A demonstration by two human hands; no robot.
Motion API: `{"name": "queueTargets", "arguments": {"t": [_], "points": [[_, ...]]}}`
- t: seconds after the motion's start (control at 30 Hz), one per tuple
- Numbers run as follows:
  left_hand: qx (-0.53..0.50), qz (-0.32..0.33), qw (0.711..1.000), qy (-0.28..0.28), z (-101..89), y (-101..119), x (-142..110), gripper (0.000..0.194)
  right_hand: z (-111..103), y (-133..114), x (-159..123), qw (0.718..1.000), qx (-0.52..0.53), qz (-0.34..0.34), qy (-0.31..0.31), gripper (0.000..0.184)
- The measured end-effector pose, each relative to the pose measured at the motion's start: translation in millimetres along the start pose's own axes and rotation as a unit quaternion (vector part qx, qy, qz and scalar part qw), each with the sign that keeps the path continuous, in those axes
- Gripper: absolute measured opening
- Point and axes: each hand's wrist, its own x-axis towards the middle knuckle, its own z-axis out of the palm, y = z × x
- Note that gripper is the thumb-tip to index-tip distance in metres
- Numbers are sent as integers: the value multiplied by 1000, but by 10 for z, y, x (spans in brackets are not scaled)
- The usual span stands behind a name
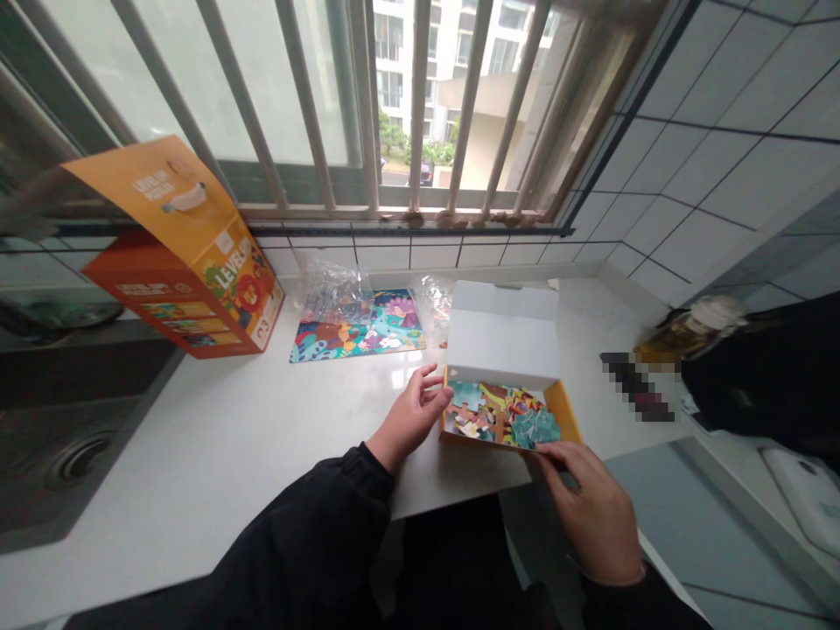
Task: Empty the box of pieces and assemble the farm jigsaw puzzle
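A shallow yellow cardboard puzzle box [568, 413] lies on the counter near its front edge, its white-lined lid [502, 325] folded back. Inside are colourful jigsaw pieces [482, 407], some joined and some overlapping at the right. My left hand [410, 416] grips the box's left wall, thumb by the rim and fingers along the outer side. The front right edge of the box is pinched by my right hand [594, 507], whose fingers partly hide that corner.
A tall orange box [177, 302] with a raised flap stands at left beside the sink [79, 437]. Clear plastic wrapping [336, 290] rests on a bright picture sheet [394, 328]. A jar of amber liquid [682, 337], a blurred-out item [636, 388] and dark cloth [767, 367] are at right.
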Motion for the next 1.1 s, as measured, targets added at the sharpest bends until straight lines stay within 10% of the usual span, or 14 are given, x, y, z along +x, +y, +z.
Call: {"name": "queueTargets", "arguments": {"t": [0.3, 0.53, 0.83, 1.1], "points": [[-64, 3, 997, 30, -259, 236, -167, 58, 182, -401, 22, 996, 67, -52, -30, 18], [-37, 72, 983, 165, -731, 341, -192, 48, 404, -704, 436, 991, 92, -79, -53, 26], [80, 125, 920, 362, -1158, 362, -24, 54, 1280, -1262, 1539, 997, -12, -46, -63, 58], [143, 134, 905, 377, -1340, 242, 228, 67, 1761, -1366, 1803, 979, -164, 24, -115, 69]]}}
